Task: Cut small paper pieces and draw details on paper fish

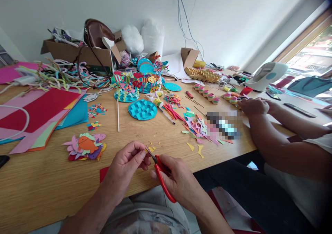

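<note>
My right hand [176,177] is closed around the red handles of a pair of scissors [166,185], whose blades point up and left to my other fingertips. With thumb and fingers pinched, my left hand [131,158] holds a small piece of paper; only a speck of yellow shows beside the blades. Tiny yellow scraps [152,149] lie on the table just beyond the blade tips. Under my left wrist a red sheet [103,173] is partly covered. To the left sits a pile of cut paper fish [88,145].
Coloured sheets [41,111] are stacked at left. Beyond my hands are a blue disc [142,109], a white stick [118,116], a pen [167,117] and mixed paper scraps [198,126]. At right, a co-worker's hands [252,106] work over the table. The table's front edge runs beneath my forearms.
</note>
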`<action>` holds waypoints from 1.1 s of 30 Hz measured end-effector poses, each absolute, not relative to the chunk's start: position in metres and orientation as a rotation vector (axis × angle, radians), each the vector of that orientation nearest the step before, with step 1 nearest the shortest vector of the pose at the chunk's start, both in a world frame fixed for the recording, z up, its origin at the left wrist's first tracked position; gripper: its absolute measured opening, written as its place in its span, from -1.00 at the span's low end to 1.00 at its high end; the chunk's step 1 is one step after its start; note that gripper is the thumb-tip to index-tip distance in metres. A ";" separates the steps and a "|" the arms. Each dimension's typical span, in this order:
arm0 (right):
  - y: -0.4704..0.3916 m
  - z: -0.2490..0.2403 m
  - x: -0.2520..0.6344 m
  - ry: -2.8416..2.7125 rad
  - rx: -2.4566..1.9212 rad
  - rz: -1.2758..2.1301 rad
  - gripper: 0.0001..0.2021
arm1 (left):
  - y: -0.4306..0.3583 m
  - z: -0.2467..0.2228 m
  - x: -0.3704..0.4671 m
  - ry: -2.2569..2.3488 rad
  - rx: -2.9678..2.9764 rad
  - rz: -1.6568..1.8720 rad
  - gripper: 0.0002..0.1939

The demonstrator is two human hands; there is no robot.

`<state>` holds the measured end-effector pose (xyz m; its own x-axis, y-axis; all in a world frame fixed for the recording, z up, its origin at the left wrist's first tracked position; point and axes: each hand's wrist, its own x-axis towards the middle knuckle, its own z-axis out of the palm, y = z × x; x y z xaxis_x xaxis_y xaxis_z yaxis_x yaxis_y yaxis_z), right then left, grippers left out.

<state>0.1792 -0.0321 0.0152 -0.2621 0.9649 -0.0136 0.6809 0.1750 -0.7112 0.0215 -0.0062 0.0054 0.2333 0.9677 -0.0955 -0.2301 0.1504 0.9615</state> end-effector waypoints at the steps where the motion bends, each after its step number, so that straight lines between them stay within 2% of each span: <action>1: -0.032 0.015 0.179 -2.014 -1.552 0.848 -0.75 | -0.006 0.004 0.021 0.918 1.040 1.060 -0.85; 33: -0.032 0.008 0.185 -2.070 -1.515 0.797 -0.62 | -0.003 0.007 0.019 0.981 1.030 1.053 -0.85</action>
<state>0.1853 -0.0320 0.0083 -0.2945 0.9554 0.0214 0.6945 0.2294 -0.6819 0.0192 -0.0035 0.0069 0.2081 0.9696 -0.1286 -0.1965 0.1702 0.9656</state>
